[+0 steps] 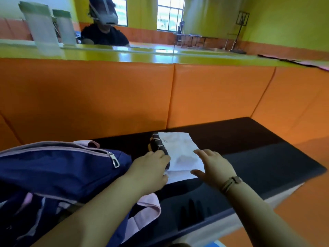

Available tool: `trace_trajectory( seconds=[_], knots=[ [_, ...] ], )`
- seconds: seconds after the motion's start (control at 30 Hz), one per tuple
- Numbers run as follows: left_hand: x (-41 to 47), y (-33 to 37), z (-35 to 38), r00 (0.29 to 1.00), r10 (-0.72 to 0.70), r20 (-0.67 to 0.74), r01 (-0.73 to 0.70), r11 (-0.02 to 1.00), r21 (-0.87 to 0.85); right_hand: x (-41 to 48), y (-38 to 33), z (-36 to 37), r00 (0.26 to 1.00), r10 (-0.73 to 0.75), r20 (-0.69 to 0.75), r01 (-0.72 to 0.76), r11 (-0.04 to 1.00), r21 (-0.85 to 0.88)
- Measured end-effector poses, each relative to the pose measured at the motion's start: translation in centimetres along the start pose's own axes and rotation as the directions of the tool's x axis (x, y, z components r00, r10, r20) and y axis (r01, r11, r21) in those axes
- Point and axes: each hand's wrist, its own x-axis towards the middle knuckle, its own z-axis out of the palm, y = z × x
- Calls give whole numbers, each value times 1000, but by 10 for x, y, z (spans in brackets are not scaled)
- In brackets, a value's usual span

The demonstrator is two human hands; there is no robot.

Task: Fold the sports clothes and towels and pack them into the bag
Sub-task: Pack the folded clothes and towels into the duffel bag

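A folded white towel (179, 152) lies on the black bench (249, 157) in front of me. A dark folded garment with thin pale stripes (157, 143) sits on the towel's left edge. My left hand (151, 168) grips the near end of that dark garment, fingers curled over it. My right hand (211, 166) hovers over the towel's right edge with fingers spread and nothing in it. A navy bag with pink trim (58, 166) lies at the left, its zipper pull (114, 160) showing; whether the bag is open I cannot tell.
An orange padded wall (89, 97) rises right behind the bench. Above it a mirror reflects a person wearing a headset. A pink strap (147, 209) of the bag trails over the bench's front. The bench's right half is bare black surface.
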Motion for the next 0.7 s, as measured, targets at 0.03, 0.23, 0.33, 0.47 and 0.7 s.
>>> trace_trajectory(
  seconds=[0.03, 0.23, 0.33, 0.47, 0.7],
  knots=[
    [12, 1, 6, 1000, -15, 20, 14, 1000, 21, 7, 4, 5, 1000, -21, 8, 21, 1000, 0],
    [65, -4, 33, 971, -96, 220, 68, 989, 134, 38, 23, 28, 981, -84, 174, 69, 993, 92],
    [76, -9, 42, 964, -127, 232, 107, 989, 99, 38, 30, 39, 983, -107, 152, 81, 983, 166],
    [80, -9, 39, 984, -122, 129, 123, 992, 2, 38, 34, 41, 992, -97, 81, 69, 951, 300],
    [56, 1, -7, 993, -91, 81, 107, 970, -217, 30, 48, 13, 982, -148, -115, 182, 899, 398]
  ],
)
